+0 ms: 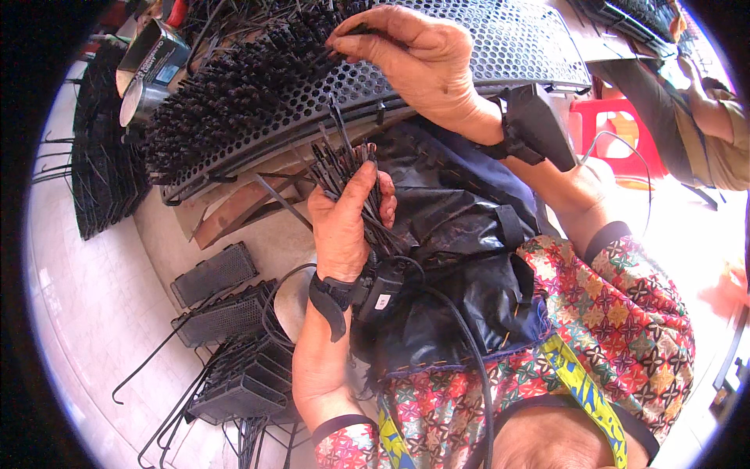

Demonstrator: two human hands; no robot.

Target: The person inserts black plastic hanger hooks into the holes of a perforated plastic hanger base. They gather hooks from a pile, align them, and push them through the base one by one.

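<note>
My left hand (348,215) is closed around a bundle of thin black rods (332,164), which stick up past the thumb above my lap. The fingers of my right hand (414,62) are pinched together over a black perforated panel (508,43). Something dark shows between finger and thumb, too small to make out. Beside those fingertips, many black rods (234,86) stand upright and close together in the left part of the panel. Round holes show in its right part.
A metal cup (141,102) and a dark box (156,55) stand at the panel's left end. Black racks with long hooked wires (242,383) are on the floor at lower left. A cable (469,336) crosses my apron (437,313). A person sits at right near a red stool (617,133).
</note>
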